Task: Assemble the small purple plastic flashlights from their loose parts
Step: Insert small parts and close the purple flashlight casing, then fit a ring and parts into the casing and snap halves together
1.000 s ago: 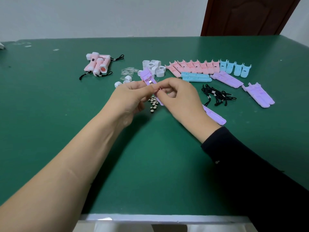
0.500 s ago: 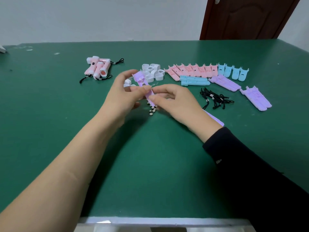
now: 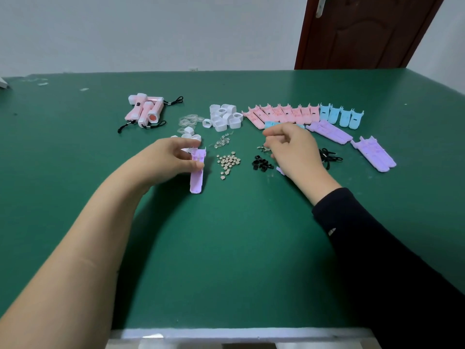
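Left hand [image 3: 163,159] grip clamped on purple shell [image 3: 196,178]; right hand [image 3: 294,152] grip unclear; batteries [image 3: 227,163] between.

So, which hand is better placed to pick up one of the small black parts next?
The right hand, I think. It is close beside the black parts, while the left hand grips the purple shell, beyond the pile of batteries. I cannot tell if the right fingers already pinch something.

Assembly workroom, green worktable [image 3: 226,248], sorted plastic parts [image 3: 284,114], brown door [image 3: 364,34]
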`<state>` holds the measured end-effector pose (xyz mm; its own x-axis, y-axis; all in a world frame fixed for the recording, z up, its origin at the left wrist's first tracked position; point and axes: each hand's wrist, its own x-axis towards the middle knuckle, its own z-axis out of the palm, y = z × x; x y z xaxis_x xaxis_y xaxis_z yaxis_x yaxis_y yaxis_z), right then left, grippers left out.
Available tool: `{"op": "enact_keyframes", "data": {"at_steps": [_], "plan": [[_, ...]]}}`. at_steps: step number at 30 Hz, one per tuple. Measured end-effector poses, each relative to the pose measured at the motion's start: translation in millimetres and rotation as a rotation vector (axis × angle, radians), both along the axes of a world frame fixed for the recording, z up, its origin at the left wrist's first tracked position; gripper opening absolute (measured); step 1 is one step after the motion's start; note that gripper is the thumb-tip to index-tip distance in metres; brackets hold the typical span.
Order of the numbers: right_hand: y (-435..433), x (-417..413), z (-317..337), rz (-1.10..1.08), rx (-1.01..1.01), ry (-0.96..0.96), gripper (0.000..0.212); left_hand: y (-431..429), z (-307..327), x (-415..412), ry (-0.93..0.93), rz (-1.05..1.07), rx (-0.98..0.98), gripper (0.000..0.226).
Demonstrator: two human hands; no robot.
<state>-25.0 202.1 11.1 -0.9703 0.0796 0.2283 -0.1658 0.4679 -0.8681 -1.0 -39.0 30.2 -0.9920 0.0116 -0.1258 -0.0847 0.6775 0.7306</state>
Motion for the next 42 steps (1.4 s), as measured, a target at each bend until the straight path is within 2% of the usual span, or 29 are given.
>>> {"op": "enact_keyframes", "data": {"at_steps": [8,12,14,17,21,27,42], "plan": [[0.7,-1.9,-3.8,0.012,0.031,0.037,0.019,0.8,-0.1,2.6,-0.008,0.010,-0.153,0.055],[2.9,-3.4,-2.9,-0.011,0.029,0.041,0.020,0.9,1.1,3.2,-0.004,0.006,-0.156,0.057],[6.0,-4.7,-1.1,-0.050,-0.003,0.057,0.021,-0.8,2.7,2.5,0.019,0.027,-0.107,0.046],[12.4,-5.9,1.1,-0.108,-0.084,0.063,0.024,-2.6,3.0,1.8,0.072,0.072,0.001,0.018],[17.2,-6.6,1.9,-0.149,-0.075,0.056,0.025,1.1,0.3,2.4,0.079,0.023,-0.024,0.008],[24.9,-9.3,4.9,-0.204,-0.086,0.070,0.022,1.5,-5.5,-3.1,0.076,0.017,-0.074,0.010],[68.7,-23.3,8.9,-0.385,-0.176,0.063,0.025,4.8,-8.8,-1.5,0.052,0.085,0.012,0.008]]}}
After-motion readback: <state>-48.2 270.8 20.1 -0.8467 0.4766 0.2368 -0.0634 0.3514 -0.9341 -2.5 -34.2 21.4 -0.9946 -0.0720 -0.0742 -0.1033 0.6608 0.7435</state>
